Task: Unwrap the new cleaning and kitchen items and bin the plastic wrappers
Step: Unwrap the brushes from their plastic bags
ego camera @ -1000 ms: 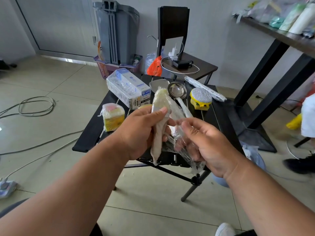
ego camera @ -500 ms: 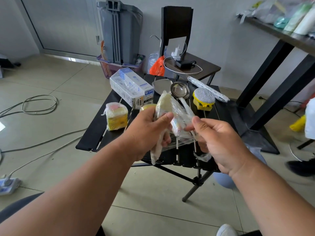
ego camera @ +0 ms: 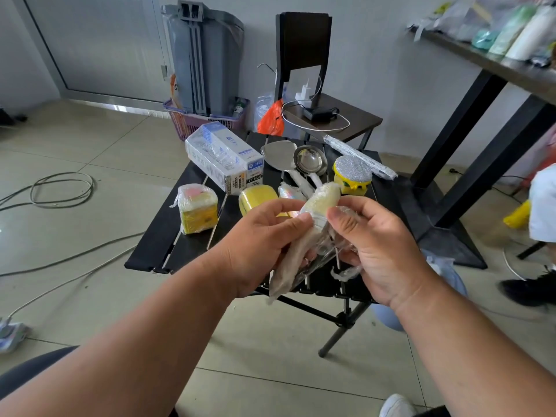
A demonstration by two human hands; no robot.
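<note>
A tiled floor [ego camera: 90, 242] was seen under a small black folding table [ego camera: 168, 236], with cables [ego camera: 60, 188] looped on the tiles to the left.

Above the table's near edge a pale cloth [ego camera: 301, 245], partly sheathed in clear wrapper [ego camera: 323, 251], was held tilted between both hands. It was gripped by the left hand [ego camera: 258, 245], thumb laid across its middle and fingers curled behind. The wrapper was pinched by the right hand [ego camera: 382, 251], thumb on top and fingers bent beneath, with a loose shred hanging below.

On the table behind lay a wrapped yellow sponge [ego camera: 197, 207], a bare yellow sponge [ego camera: 255, 198] partly hidden by the left hand, a white box [ego camera: 222, 158] in film with blue print too small to be read, a spatula [ego camera: 278, 155], a ladle [ego camera: 310, 161], a silver-topped scrubber [ego camera: 352, 174] and a long wrapped roll [ego camera: 358, 156].

Beyond stood a grey bin [ego camera: 201, 55], a purple basket [ego camera: 186, 121], a chair [ego camera: 331, 112] carrying a charger, and an orange bag [ego camera: 272, 118].
</note>
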